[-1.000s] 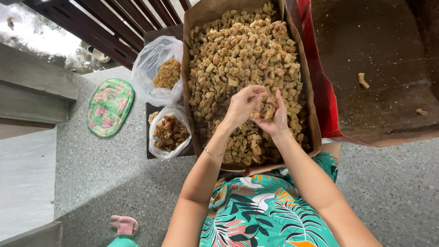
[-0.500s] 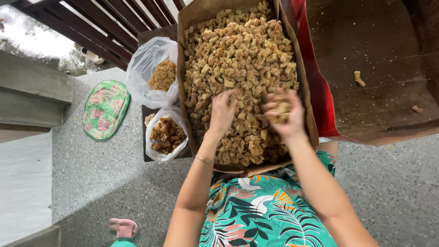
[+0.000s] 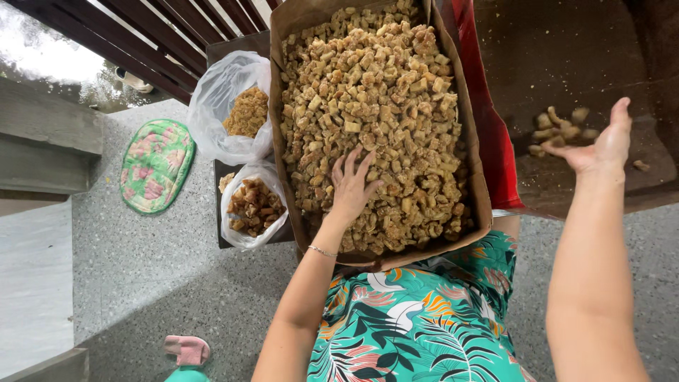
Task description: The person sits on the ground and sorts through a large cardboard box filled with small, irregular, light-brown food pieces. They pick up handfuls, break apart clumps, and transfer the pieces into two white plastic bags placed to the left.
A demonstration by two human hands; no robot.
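1. Head view: the left hand (image 3: pixel 351 185) lies flat with fingers spread on the heap of tan fried pieces (image 3: pixel 371 106) filling the cardboard box (image 3: pixel 481 205), gripping nothing. The right hand (image 3: pixel 600 145) is out to the side, open, palm up, over the dark tray (image 3: pixel 566 49), with a small cluster of loose pieces (image 3: pixel 559 127) just beyond its fingertips — in the air or on the tray, I cannot tell.
2. Risk, as I judge it: pieces thrown from an open palm can scatter past the tray's near edge onto the speckled floor (image 3: pixel 141 283).
3. Another risk: the box rests against the lap in the floral dress (image 3: pixel 424 318); a hard press by the left hand could tip its near edge and spill the heap.
4. The two plastic bags (image 3: pixel 240 120) stand open just beside the box — a swinging elbow could knock them.
5. Against half a second ago: both hands were in the box, the right one closed around a handful; now it has swung out to the tray and opened, while the left has stayed on the heap.
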